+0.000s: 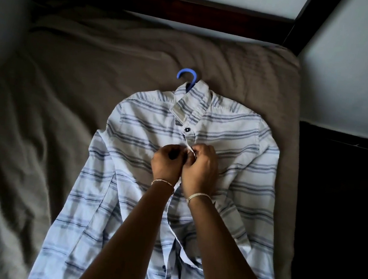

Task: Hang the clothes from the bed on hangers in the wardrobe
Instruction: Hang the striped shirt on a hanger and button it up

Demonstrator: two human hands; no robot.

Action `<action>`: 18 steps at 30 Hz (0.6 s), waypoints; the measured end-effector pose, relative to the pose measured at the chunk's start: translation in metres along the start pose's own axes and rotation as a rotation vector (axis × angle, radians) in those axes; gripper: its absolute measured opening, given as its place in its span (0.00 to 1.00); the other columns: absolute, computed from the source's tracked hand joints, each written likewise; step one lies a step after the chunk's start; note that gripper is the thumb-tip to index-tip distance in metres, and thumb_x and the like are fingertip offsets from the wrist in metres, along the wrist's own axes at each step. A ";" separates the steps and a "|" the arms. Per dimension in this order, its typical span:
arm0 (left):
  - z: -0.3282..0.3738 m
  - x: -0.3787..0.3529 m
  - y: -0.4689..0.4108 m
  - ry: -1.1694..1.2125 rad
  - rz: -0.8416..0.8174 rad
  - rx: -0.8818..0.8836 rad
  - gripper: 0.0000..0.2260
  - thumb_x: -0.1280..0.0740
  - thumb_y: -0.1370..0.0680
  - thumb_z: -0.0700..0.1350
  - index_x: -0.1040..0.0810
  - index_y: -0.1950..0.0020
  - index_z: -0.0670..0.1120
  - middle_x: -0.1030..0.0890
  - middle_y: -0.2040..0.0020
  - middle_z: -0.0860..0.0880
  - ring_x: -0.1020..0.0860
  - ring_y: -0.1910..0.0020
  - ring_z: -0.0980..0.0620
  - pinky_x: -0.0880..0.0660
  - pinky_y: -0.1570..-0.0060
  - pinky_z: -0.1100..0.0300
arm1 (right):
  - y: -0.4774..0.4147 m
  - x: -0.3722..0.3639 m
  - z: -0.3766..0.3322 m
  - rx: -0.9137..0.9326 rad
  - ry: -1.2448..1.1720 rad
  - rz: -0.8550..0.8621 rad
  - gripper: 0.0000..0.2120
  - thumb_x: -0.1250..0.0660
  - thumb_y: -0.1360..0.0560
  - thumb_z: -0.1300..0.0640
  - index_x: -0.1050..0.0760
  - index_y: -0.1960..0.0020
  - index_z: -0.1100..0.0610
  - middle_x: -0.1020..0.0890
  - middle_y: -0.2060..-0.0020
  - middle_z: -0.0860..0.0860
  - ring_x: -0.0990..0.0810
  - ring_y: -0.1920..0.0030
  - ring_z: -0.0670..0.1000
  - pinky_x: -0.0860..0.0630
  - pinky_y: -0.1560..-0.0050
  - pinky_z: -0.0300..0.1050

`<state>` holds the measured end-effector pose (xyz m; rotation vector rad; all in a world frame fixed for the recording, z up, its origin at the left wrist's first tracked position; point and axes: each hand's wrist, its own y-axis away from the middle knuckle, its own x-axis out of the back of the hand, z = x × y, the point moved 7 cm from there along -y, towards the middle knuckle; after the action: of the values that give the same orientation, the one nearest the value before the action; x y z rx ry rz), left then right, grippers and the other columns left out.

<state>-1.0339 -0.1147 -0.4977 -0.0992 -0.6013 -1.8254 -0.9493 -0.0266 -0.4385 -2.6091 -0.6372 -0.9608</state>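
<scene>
Striped shirt (157, 123) lies flat, front up, on the bed (48, 79), blue hanger (186, 78) hook protruding at the collar. Left hand (168, 162) and right hand (200, 168) pinch the placket mid-chest, fingers curled. Top button (187, 130) fastened.

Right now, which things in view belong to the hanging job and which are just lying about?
Job: striped shirt, blue hanger inside it, left hand and right hand at its placket.
Background: brown bedsheet, dark bed frame.
</scene>
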 end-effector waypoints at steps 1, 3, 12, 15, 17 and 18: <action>-0.006 0.001 0.000 0.057 -0.035 0.030 0.07 0.26 0.31 0.49 0.15 0.56 0.48 0.15 0.58 0.46 0.17 0.54 0.47 0.21 0.48 0.49 | 0.001 -0.005 0.004 -0.012 0.002 -0.022 0.03 0.33 0.25 0.63 0.22 0.53 0.59 0.22 0.54 0.57 0.23 0.53 0.59 0.31 0.55 0.50; -0.019 0.000 -0.002 0.215 -0.112 0.108 0.04 0.25 0.30 0.47 0.16 0.60 0.47 0.15 0.62 0.47 0.17 0.56 0.45 0.21 0.46 0.46 | 0.004 -0.014 0.014 -0.014 0.001 -0.033 0.03 0.32 0.26 0.62 0.21 0.53 0.59 0.20 0.55 0.57 0.22 0.54 0.60 0.32 0.55 0.48; -0.025 -0.009 -0.008 0.347 -0.198 0.187 0.09 0.28 0.27 0.35 0.19 0.48 0.32 0.17 0.57 0.39 0.21 0.55 0.47 0.22 0.49 0.54 | -0.002 -0.044 0.061 -0.321 -0.487 -0.157 0.10 0.30 0.28 0.68 0.22 0.57 0.54 0.20 0.64 0.47 0.22 0.61 0.46 0.25 0.53 0.39; -0.031 -0.010 -0.011 0.365 -0.186 0.192 0.07 0.26 0.28 0.37 0.17 0.52 0.35 0.16 0.57 0.38 0.20 0.59 0.49 0.22 0.51 0.55 | -0.003 -0.050 0.068 -0.326 -0.496 -0.170 0.12 0.30 0.28 0.70 0.23 0.58 0.54 0.20 0.64 0.48 0.22 0.62 0.46 0.24 0.52 0.43; -0.034 -0.010 -0.013 0.361 -0.189 0.185 0.07 0.26 0.29 0.36 0.18 0.53 0.35 0.17 0.61 0.42 0.20 0.64 0.52 0.22 0.56 0.60 | -0.003 -0.052 0.072 -0.343 -0.512 -0.187 0.12 0.30 0.28 0.70 0.23 0.59 0.53 0.19 0.63 0.49 0.21 0.61 0.46 0.23 0.52 0.43; -0.035 -0.011 -0.013 0.357 -0.199 0.187 0.07 0.26 0.29 0.36 0.18 0.53 0.34 0.17 0.62 0.43 0.21 0.65 0.53 0.22 0.57 0.60 | -0.003 -0.053 0.073 -0.353 -0.533 -0.198 0.12 0.30 0.28 0.69 0.22 0.59 0.53 0.19 0.63 0.49 0.21 0.61 0.46 0.23 0.52 0.42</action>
<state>-1.0344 -0.1183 -0.5366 0.4175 -0.5368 -1.9071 -0.9469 -0.0105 -0.5271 -3.2005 -0.9373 -0.4414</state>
